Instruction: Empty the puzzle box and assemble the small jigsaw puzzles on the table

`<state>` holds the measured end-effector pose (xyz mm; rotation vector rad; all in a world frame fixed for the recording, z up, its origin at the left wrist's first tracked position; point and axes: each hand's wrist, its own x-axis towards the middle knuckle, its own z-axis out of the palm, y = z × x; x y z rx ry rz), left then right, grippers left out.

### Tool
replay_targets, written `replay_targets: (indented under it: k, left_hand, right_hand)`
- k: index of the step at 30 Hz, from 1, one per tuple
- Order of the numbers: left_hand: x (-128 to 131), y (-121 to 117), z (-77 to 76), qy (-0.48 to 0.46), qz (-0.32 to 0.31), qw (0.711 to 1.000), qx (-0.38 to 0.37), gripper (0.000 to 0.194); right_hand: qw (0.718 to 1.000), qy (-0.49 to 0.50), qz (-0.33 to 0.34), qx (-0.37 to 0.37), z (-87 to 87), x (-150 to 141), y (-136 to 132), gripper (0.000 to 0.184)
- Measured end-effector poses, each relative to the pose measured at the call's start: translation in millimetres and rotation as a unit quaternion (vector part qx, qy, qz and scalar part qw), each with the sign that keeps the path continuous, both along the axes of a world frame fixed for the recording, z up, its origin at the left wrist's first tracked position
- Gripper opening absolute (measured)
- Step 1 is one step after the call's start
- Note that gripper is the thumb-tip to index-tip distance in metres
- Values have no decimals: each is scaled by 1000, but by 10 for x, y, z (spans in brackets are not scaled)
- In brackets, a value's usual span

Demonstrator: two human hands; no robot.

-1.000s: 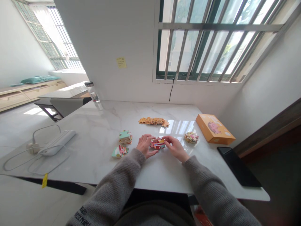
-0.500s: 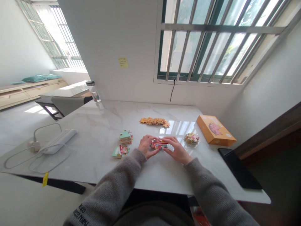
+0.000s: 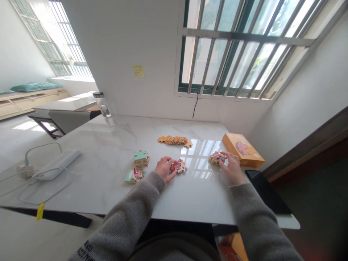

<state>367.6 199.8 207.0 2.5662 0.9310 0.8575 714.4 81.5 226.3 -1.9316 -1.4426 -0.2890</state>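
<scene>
My left hand (image 3: 164, 169) is closed around the left side of a small heap of red and multicoloured jigsaw puzzle pieces (image 3: 180, 166) in the middle of the table. Over to the right, my right hand (image 3: 232, 168) pinches a red-and-white puzzle piece (image 3: 220, 156) between thumb and fingers. It is held over a pile of mixed puzzle pieces (image 3: 212, 161), which it partly covers. Left of my left hand stands a neat stack of green-topped pieces (image 3: 140, 156), with a lower green and red stack (image 3: 131, 176) in front of it.
A long row of orange-brown puzzle pieces (image 3: 174, 140) lies farther back. An orange box (image 3: 245, 149) and a black tablet-like slab (image 3: 268, 192) lie at the right. A clear bottle (image 3: 103, 105) stands at the far left corner, and a white power strip (image 3: 58, 165) with cables lies nearer.
My right hand has left the middle heap and moved right to the mixed pile, carrying the red-and-white puzzle piece. My left hand stays at the heap. The view has shifted slightly.
</scene>
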Motion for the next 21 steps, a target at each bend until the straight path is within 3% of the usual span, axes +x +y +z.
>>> replay_targets:
  k: [5,9,11,15,21]
  left_hand:
    - [9,9,-1,21,8,1000,-3,40]
    - [29,0,19,19,-4,1000,10,40]
    - [38,-8,35,15,-12,1000,14,40]
    - [25,-18,70,9,13,1000,16,41]
    - [-24,9,94,34,40,998,-16,42]
  right_hand:
    - [999,-22,9,-44,-12,-9,-15,32]
    - [996,-88,30,-3,21,-269,2,42]
    - [991,-102,86,17,40,-518,35,43]
    - [972,-96,212,-29,41,-1002,104,44]
    - [961,-75,260,-56,23,-1196,125,42]
